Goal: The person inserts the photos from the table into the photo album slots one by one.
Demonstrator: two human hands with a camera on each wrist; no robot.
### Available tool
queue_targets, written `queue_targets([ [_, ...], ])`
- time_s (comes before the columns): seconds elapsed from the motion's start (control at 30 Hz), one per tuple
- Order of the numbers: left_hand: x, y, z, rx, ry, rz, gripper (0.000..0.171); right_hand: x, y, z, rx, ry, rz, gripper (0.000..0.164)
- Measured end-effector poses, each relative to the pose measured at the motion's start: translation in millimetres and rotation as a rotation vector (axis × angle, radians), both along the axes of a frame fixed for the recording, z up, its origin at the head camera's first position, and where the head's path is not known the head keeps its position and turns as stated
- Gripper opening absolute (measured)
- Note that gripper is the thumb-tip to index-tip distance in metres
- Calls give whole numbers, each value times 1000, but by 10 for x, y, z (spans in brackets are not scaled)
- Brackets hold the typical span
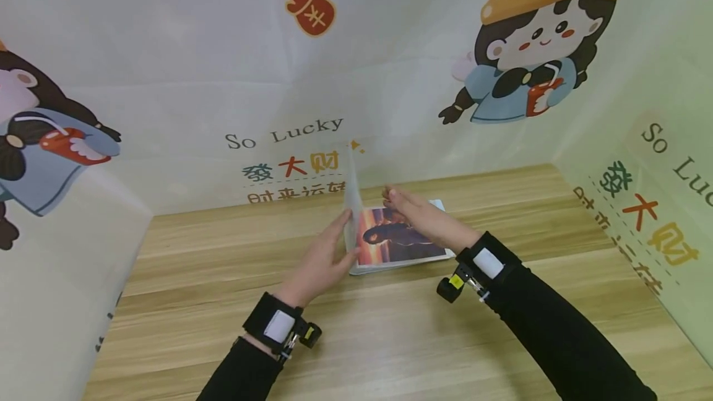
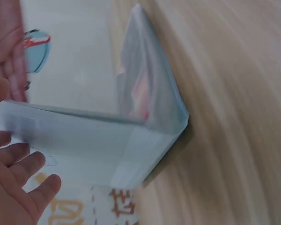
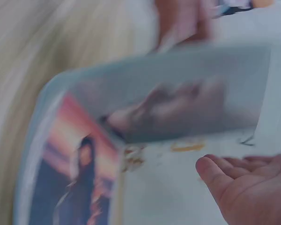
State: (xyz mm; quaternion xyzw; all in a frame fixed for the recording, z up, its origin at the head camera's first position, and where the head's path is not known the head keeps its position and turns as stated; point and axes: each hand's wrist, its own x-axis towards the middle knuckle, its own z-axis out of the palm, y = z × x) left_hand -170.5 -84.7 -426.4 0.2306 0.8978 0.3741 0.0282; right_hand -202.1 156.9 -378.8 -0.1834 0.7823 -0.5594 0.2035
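A photo album [image 1: 398, 254] lies on the table, spread partway, with a picture of a dark-haired figure against an orange glow facing up. Its pale cover [image 1: 351, 194] stands nearly upright along the left side. My left hand [image 1: 317, 265] holds this cover by its edge, the thumb on the inner face and the fingers on the outer one, as the left wrist view shows. Over the picture's upper part hovers my right hand [image 1: 429, 218], holding nothing. In the right wrist view its fingers are loosely extended beside the raised sheet, whose glossy inner face [image 3: 178, 105] carries a blurred reflection.
The wood-grain table [image 1: 223, 265] runs back to a white printed backdrop [image 1: 195, 30] with cartoon figures and lettering. Side sheets of the same print border the table left and right. Each wrist wears a black band with a small camera.
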Motion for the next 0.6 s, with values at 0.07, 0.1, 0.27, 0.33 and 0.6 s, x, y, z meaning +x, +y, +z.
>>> queue_targets([
  [0.07, -31, 108, -72, -48, -28, -53, 73, -8, 10, 83, -91, -8, -38, 78],
  [0.1, -45, 150, -122, -84, -27, -75, 71, -13, 27, 121, -109, -8, -70, 75],
  [0.27, -89, 250, -354, -260, 2, -138, 61, -60, 230, 190, 49, -77, -312, 70],
  [0.33, -96, 249, -424, -287, 13, -149, 58, -83, 326, 151, 148, -124, -373, 74],
  [0.6, -100, 185, -557, -323, 7, -148, 53, -146, 544, -540, 420, -105, -415, 75],
])
